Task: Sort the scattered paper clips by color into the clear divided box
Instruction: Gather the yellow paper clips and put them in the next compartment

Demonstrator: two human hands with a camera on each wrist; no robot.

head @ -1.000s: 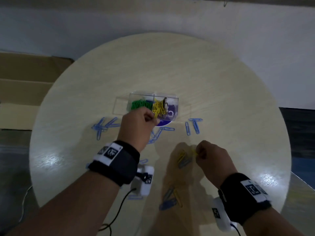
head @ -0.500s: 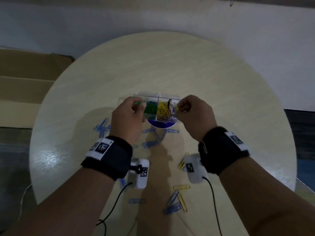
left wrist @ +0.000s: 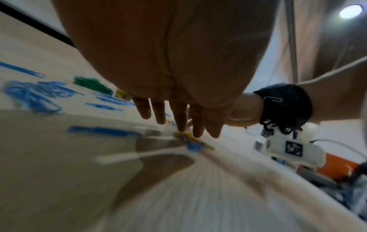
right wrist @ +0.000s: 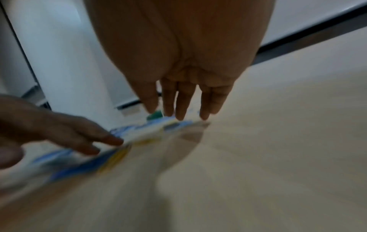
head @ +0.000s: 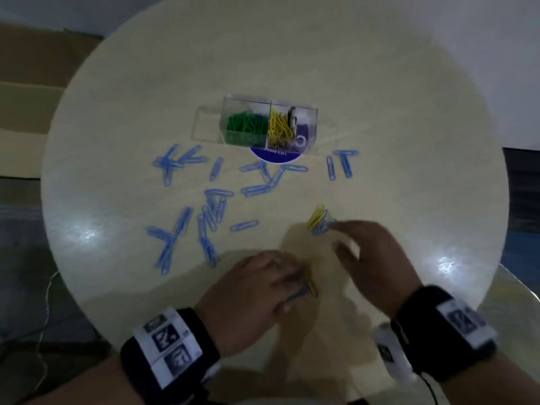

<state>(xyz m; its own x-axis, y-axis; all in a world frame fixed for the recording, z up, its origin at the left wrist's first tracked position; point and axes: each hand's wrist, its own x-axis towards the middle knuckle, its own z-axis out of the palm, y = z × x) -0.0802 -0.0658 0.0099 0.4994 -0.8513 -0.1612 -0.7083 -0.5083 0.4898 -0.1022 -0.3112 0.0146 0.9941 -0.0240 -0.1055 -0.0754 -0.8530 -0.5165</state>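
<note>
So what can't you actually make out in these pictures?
- Head view: clips under the left hand, covered by its fingers.
- Right wrist view: clips near the right hand fingertips, smeared by motion blur.
- Head view: contents of the clear box right compartment, too dim.
- Purple label text, too small.

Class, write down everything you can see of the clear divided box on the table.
The box is clear plastic, rectangular, open-topped and upright on the round table, beyond both hands, touched by neither. Thin walls split it: green clips fill the left compartment, yellow clips the middle. The right one is unclear. It stands on a purple disc.
</note>
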